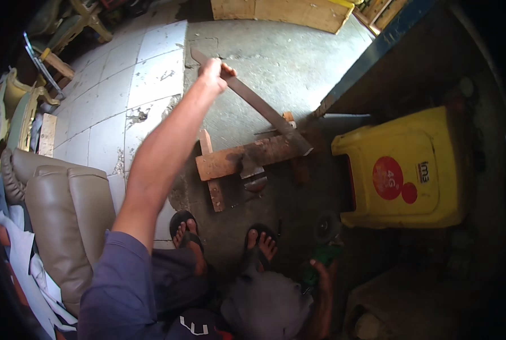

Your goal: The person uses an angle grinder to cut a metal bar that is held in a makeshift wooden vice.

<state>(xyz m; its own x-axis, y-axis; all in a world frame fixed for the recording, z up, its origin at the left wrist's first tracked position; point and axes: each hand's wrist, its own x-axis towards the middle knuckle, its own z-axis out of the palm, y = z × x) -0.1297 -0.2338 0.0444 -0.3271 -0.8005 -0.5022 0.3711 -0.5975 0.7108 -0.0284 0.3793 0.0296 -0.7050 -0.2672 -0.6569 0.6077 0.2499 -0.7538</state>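
Observation:
My left hand (pixel 212 75), arm stretched forward, is closed around the upper part of a long, flat brown bar (pixel 258 106). The bar slants down to the right, and its lower end reaches over a low wooden bench (pixel 225 162); whether it touches the wood I cannot tell. A dark metal piece (pixel 254 174) sits at the bench's near edge. Low at the right, in shadow, my right hand (pixel 322 276) grips a green angle grinder (pixel 320 259). The grinder's round disc (pixel 325 226) points away from me. Part of that hand's grip is hidden in the dark.
A yellow plastic casing (pixel 417 170) stands right of the bench. A brown padded seat (pixel 66 226) is at the left, with carved chair frames (pixel 23 113) beyond it. My sandalled feet (pixel 258 241) are just before the bench. A wooden board (pixel 287 14) lies at the back.

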